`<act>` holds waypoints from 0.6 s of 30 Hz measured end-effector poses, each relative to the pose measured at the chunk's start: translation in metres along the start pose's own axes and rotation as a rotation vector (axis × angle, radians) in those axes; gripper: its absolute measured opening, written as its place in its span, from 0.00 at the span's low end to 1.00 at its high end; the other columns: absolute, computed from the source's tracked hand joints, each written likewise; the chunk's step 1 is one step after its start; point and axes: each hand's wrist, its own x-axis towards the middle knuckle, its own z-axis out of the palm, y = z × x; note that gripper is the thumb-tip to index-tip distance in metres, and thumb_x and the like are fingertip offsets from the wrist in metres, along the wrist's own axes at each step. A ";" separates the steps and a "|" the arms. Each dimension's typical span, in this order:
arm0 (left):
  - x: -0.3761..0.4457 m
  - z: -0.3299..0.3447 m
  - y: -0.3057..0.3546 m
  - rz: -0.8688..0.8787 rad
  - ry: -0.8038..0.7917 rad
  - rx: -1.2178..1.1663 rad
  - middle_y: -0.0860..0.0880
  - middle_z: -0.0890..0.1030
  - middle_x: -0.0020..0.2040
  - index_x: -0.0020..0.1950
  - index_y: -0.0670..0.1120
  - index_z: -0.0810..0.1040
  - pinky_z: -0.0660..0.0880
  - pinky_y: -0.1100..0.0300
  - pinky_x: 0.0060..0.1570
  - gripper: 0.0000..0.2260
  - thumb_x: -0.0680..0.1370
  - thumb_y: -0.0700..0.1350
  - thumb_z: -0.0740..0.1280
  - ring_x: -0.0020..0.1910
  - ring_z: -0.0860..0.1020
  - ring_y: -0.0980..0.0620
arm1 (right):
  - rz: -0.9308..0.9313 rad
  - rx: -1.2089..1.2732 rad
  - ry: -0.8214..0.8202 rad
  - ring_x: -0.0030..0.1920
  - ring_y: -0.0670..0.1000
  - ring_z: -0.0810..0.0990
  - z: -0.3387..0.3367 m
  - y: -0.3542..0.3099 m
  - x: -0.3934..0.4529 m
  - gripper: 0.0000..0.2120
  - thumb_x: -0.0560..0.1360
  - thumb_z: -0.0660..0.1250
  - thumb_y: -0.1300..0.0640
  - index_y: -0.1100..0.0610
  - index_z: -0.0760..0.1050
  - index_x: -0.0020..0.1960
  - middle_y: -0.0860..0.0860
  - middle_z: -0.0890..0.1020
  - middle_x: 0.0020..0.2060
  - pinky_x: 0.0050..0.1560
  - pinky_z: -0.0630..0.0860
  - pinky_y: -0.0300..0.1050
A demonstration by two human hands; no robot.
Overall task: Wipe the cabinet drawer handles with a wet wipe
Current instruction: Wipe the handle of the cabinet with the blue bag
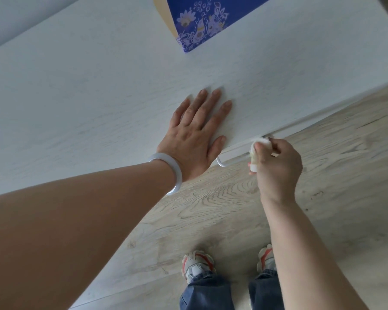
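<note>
I look down on a white cabinet top (99,97). My left hand (195,133) lies flat on it near the front edge, fingers straight and spread. Just below that edge a white metal drawer handle (232,161) sticks out from the cabinet front. My right hand (276,164) grips a bunched white wet wipe (261,143) and holds it against the right end of the handle. Most of the wipe is hidden inside the fingers. The drawer front itself cannot be seen from this angle.
A blue box with a floral print (202,21) stands on the cabinet top at the back. Pale wood flooring (211,209) stretches below the cabinet edge. My two feet in white and red sneakers (197,265) stand close to the cabinet.
</note>
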 end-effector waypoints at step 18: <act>-0.001 0.000 -0.001 -0.007 -0.008 -0.007 0.46 0.53 0.80 0.80 0.49 0.53 0.49 0.45 0.76 0.27 0.82 0.57 0.50 0.79 0.49 0.45 | -0.044 -0.113 -0.001 0.21 0.46 0.74 -0.010 0.008 -0.012 0.16 0.74 0.67 0.56 0.65 0.72 0.31 0.50 0.74 0.22 0.23 0.66 0.38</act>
